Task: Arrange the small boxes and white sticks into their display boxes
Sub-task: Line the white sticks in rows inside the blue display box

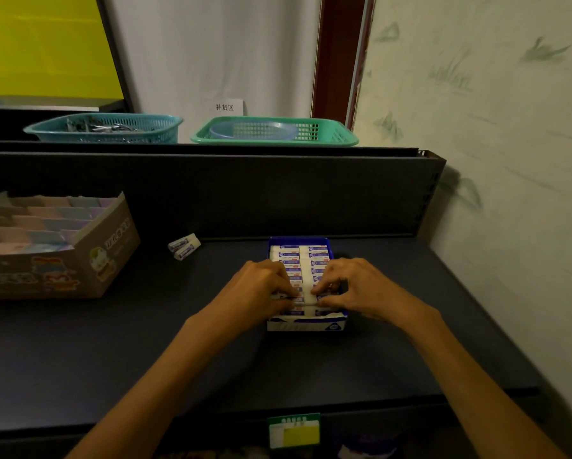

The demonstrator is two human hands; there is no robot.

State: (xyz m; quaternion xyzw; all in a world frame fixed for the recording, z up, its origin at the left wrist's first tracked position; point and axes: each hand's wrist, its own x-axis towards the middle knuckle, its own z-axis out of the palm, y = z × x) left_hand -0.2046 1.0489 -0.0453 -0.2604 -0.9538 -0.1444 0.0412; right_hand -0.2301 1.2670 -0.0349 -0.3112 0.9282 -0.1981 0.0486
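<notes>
Both hands are pinched on white sticks in the blue cardboard display box (pixel 306 241) — left hand (pixel 261 286), right hand (pixel 360 286); two loose blue-banded white sticks (pixel 184 246) lie up-left (nearer the left), long axes slanting

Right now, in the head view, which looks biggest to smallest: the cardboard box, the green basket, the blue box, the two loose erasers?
1. Cardboard box
2. Green basket, though farther away
3. Blue box
4. Loose erasers
</notes>
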